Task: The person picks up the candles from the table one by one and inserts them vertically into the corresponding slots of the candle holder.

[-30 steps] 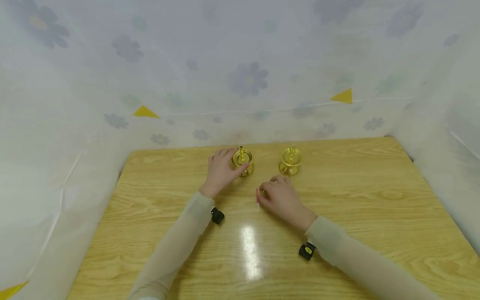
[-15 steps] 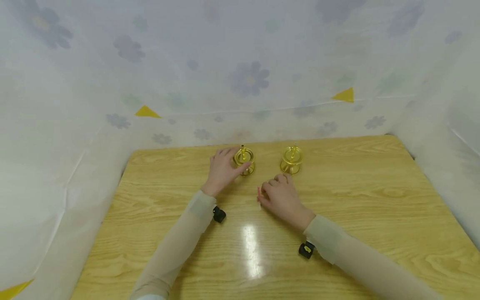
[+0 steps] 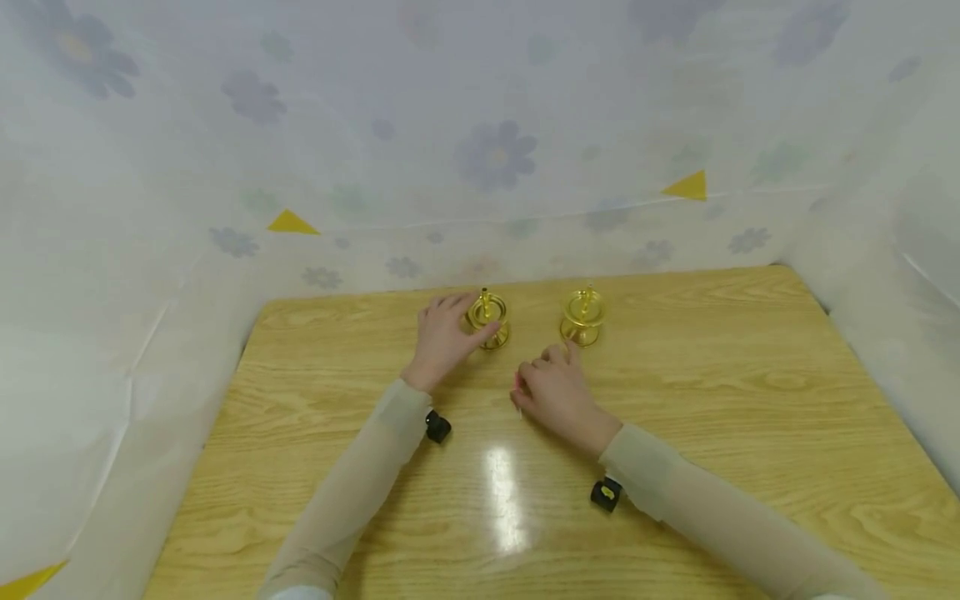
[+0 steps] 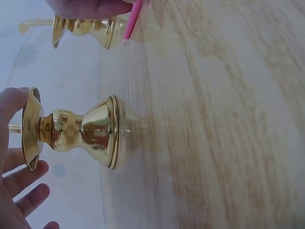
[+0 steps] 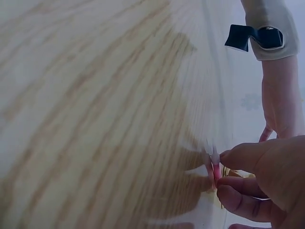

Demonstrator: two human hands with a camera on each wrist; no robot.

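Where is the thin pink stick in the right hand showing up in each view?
Head: thin pink stick centre, at the right hand's fingertips.
Left wrist: top edge, beside the far gold candlestick.
Right wrist: lower right, pinched upright on the table.
Shared landmark: wooden table.

Left arm reaches toward 12 o'clock, sleeve to the wrist; left hand (image 3: 442,340) up at 11 o'clock, fingers loosely spread. Right forearm angles in from 4 o'clock; right hand (image 3: 551,392) knuckles up, fingertips (image 5: 228,155) curled and pinched together.
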